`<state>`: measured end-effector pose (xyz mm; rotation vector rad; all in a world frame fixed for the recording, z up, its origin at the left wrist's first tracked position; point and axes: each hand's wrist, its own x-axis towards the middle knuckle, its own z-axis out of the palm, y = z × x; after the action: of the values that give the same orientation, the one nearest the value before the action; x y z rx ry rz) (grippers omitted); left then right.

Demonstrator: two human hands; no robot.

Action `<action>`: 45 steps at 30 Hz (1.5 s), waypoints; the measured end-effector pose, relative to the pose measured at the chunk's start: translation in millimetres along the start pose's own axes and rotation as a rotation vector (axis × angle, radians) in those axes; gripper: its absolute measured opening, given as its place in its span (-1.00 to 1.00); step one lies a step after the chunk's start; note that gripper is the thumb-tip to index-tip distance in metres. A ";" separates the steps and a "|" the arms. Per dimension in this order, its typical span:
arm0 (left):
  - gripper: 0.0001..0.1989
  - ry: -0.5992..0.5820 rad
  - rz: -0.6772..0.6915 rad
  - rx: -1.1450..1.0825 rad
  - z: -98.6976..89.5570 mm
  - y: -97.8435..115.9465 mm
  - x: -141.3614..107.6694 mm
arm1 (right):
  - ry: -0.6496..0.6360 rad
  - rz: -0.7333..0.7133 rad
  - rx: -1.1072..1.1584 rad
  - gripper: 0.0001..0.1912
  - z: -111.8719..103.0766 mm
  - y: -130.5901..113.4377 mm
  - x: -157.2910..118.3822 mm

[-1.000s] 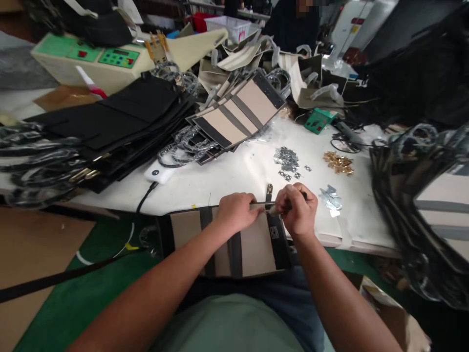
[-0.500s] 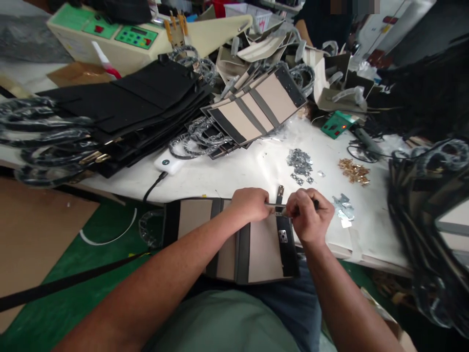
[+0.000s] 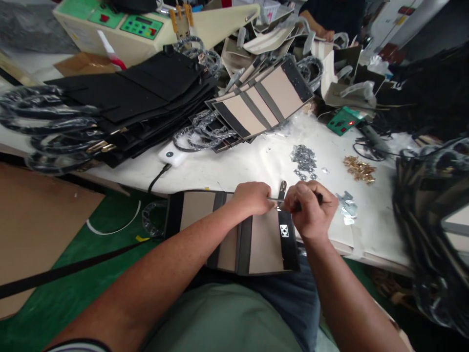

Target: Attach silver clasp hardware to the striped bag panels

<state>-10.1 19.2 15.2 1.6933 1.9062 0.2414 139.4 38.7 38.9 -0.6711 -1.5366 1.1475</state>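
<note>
White, smooth-topped bench [image 3: 234, 171] runs across, cluttered. Stack of matte black flat pieces [image 3: 135, 93] at left, looped handles [image 3: 47, 110] in shiny clear plastic. Small flat metal plates [image 3: 303, 157] heaped mid-bench, gold-coloured bits [image 3: 359, 169] and thin silvery pieces [image 3: 347, 205] in piles to the right. Rectangular panel [image 3: 266, 239], beige with dark bands and black ends, lies over the lap against the bench's front edge; square metal plate [image 3: 285, 231] with dark centre sits on its right black end. Dark tab [image 3: 282, 187] with metal fitting juts past the far edge. Left hand [image 3: 254, 198] bends in palm-down, fingers curled at panel's far edge, exact grip hidden. Right hand [image 3: 311, 210] is fisted round a dark-handled tool [image 3: 320, 198], knuckles up, forearm angled in from lower right.
</note>
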 end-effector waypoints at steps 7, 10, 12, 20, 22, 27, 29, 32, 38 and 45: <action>-0.70 0.002 -0.007 -0.007 -4.3 2.8 -3.7 | -0.008 0.037 -0.119 -0.56 -9.1 13.0 -4.4; -0.74 0.015 -0.013 -0.013 -3.5 2.5 -3.9 | 0.030 0.019 0.000 -0.58 -10.3 -0.5 1.1; -0.74 0.017 -0.011 -0.019 -1.4 1.5 -3.3 | 0.059 -0.052 0.112 -0.61 -6.5 -12.1 3.7; -0.69 0.000 -0.020 -0.015 -0.2 1.1 -2.4 | 0.032 0.021 0.066 -0.58 -0.6 -0.1 0.1; -0.74 0.006 -0.020 -0.013 -0.4 1.5 -2.5 | 0.055 -0.029 0.111 -0.61 -3.7 2.7 0.1; -0.74 0.004 -0.035 -0.015 -1.0 2.8 -2.8 | 0.041 0.005 0.081 -0.59 -6.1 2.3 -0.2; -0.74 -0.003 -0.038 -0.014 -1.5 3.0 -2.7 | 0.054 -0.007 0.094 -0.59 -7.4 1.3 0.7; -0.74 0.001 -0.042 -0.009 -2.1 3.4 -2.6 | 0.105 -0.073 0.130 -0.61 -10.7 1.9 2.2; -0.74 0.012 -0.051 0.004 -2.7 5.4 -4.7 | 0.087 0.043 0.019 -0.59 -17.6 16.2 -5.5; -0.65 0.108 -0.042 0.050 -1.8 7.0 -14.2 | 0.117 0.044 -0.014 -0.58 -24.0 18.3 -12.8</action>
<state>-4.6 7.4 24.4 1.7015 2.0398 0.2761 163.1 42.4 16.6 -0.7716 -1.4387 1.1115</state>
